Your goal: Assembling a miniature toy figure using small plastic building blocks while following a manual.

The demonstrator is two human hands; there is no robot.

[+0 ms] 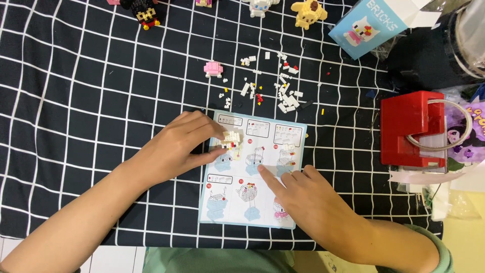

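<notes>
Hands first: my right hand (308,199) lies nearest, index finger stretched onto the one instruction sheet (252,167), gripping nothing. My left hand (179,146) pinches one small white brick figure (231,140) on the sheet's far left part. Beyond, loose white bricks (275,83) scatter beside one pink piece (213,69); one red box (411,129) sits right.

Left hand (177,149) pinches a small white brick figure (231,141) at frame centre, resting on the pale blue instruction sheet (252,172). Right hand (308,199), lower right of centre, index fingertip (262,171) pressed on the sheet. Loose white bricks (275,83) scattered above, on black grid-patterned cloth (76,91). Red box (411,129) at right.
</notes>
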